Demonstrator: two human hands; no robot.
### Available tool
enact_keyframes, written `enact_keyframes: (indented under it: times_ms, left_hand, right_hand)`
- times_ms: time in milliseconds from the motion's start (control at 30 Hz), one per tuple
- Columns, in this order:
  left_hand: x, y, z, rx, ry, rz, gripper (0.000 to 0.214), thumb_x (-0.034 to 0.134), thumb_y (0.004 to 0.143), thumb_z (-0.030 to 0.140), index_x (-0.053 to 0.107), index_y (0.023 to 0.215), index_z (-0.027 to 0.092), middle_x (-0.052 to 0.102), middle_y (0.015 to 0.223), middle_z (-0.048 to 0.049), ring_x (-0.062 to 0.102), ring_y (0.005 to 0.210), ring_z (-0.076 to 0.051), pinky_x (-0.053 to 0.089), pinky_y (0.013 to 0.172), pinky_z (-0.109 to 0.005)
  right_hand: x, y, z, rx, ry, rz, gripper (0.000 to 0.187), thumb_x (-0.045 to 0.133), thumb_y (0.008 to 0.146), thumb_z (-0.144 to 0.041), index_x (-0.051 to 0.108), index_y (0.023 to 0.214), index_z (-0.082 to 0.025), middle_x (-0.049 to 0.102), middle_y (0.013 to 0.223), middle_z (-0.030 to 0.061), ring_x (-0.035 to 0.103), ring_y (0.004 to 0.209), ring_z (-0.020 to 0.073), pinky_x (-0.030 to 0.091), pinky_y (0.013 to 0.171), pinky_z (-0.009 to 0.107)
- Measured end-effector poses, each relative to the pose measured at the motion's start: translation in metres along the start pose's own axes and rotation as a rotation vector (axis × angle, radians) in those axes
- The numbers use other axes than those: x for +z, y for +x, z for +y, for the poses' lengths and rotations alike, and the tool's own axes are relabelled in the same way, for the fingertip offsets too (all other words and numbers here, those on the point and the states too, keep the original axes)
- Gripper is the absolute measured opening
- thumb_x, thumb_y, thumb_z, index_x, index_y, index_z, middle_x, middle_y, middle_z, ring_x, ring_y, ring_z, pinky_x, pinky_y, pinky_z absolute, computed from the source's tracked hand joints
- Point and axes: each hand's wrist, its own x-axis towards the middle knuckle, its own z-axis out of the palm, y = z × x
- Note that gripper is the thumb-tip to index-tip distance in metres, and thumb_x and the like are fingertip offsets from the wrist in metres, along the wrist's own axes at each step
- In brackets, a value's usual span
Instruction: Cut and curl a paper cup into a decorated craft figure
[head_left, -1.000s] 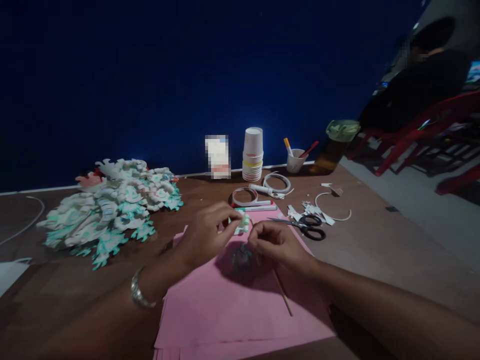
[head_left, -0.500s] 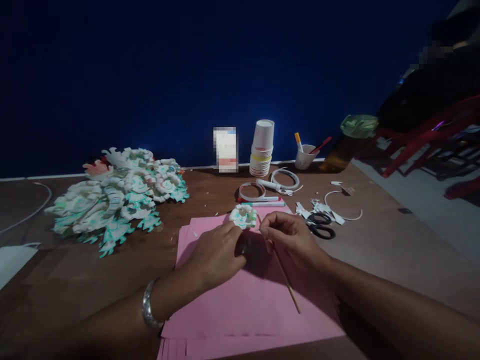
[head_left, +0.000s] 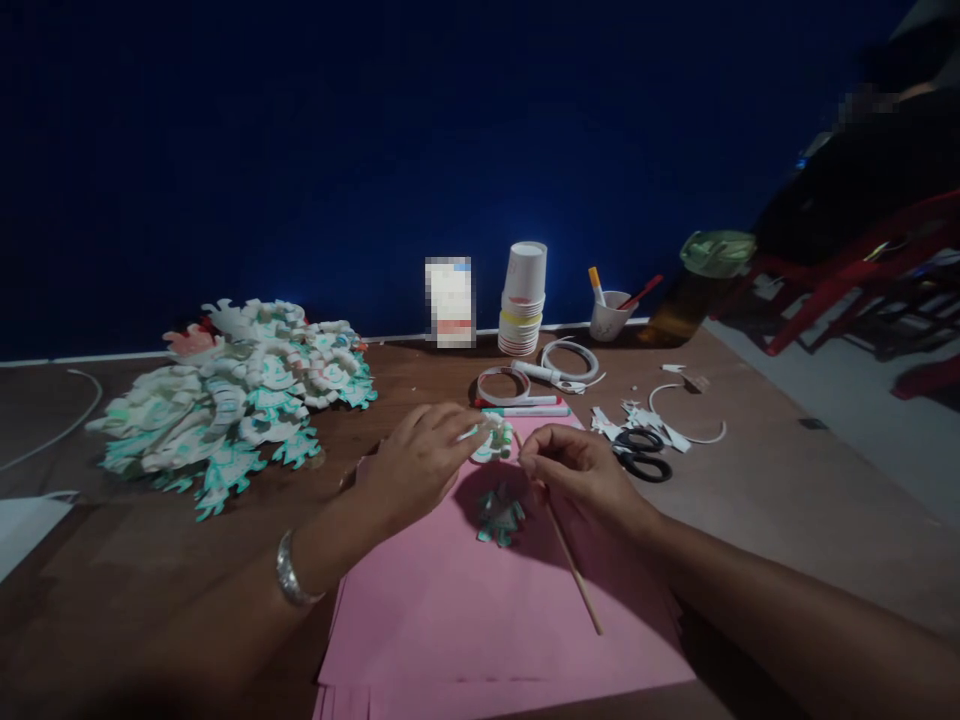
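My right hand (head_left: 574, 475) pinches a thin wooden stick (head_left: 574, 565) near its upper end. The stick slants down over pink paper sheets (head_left: 420, 620). My left hand (head_left: 416, 465) has its fingers stretched out beside a small white cut-paper ring with green marks (head_left: 495, 440), partly covering it; whether it touches the ring is unclear. Just below the ring, in shadow on the pink paper, lies a green-edged paper figure (head_left: 500, 515). I cannot tell if figure and ring are one piece.
A heap of green-and-white paper cutouts (head_left: 247, 400) sits at left. Farther back are stacked paper cups (head_left: 523, 300), markers (head_left: 525, 410) and a cup with pens (head_left: 611, 318). Black-handled scissors (head_left: 645, 455) and white scraps (head_left: 637, 420) lie right. A person (head_left: 862, 170) sits beyond.
My left hand has lifted and shifted up and left, its fingers straightening, uncovering the green-edged paper figure. The right hand and the stick have hardly moved.
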Motion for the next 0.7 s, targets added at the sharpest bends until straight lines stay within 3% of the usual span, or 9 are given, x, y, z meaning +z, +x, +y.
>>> enact_keyframes:
  times_ms: [100,233,433,533,700]
  left_hand:
    - [0.006,0.011,-0.008,0.09,0.016,-0.011,0.036,0.054,0.091,0.005,0.064,0.121,0.022,0.063,0.133,-0.0078,0.052,0.123,-0.028,0.041,0.103,-0.047]
    - [0.011,0.017,-0.015,0.111,0.001,0.062,0.016,0.056,0.09,0.009,0.068,0.099,0.017,0.069,0.113,-0.0097,0.057,0.109,-0.026,0.041,0.103,-0.048]
    - [-0.003,0.011,-0.001,-0.035,-0.344,0.255,0.011,0.057,0.086,0.008,0.06,0.085,0.019,0.067,0.096,-0.0049,0.06,0.095,-0.02,0.046,0.098,-0.043]
    - [-0.009,0.007,0.011,-0.133,-0.534,0.224,0.013,0.059,0.081,0.007,0.057,0.077,0.019,0.064,0.096,-0.0039,0.059,0.092,-0.019,0.048,0.087,-0.036]
    - [-0.008,0.003,0.024,-0.227,-0.762,0.159,0.014,0.055,0.077,0.006,0.055,0.08,0.02,0.059,0.092,-0.0006,0.058,0.085,-0.016,0.046,0.075,-0.029]
  right_hand:
    - [-0.001,0.001,0.0,-0.008,-0.023,-0.006,0.029,0.078,0.077,-0.042,0.062,0.071,-0.018,0.058,0.061,-0.0037,0.053,0.05,0.0097,0.048,0.049,0.022]
    - [-0.003,0.002,0.001,-0.018,-0.056,0.004,0.03,0.077,0.077,-0.043,0.061,0.072,-0.018,0.058,0.062,-0.0035,0.053,0.05,0.0098,0.047,0.048,0.022]
    - [-0.003,0.002,0.001,-0.121,-0.235,0.094,0.022,0.071,0.081,-0.037,0.062,0.073,-0.018,0.061,0.066,-0.0013,0.054,0.054,0.0108,0.046,0.052,0.023]
    - [-0.002,-0.002,-0.001,-0.247,-0.428,0.138,0.012,0.066,0.084,-0.027,0.065,0.075,-0.018,0.064,0.07,0.0002,0.057,0.06,0.0117,0.044,0.056,0.023]
    - [0.003,-0.01,-0.006,-0.399,-0.625,0.088,0.006,0.063,0.084,-0.017,0.066,0.079,-0.018,0.067,0.07,0.0,0.058,0.06,0.0114,0.043,0.055,0.021]
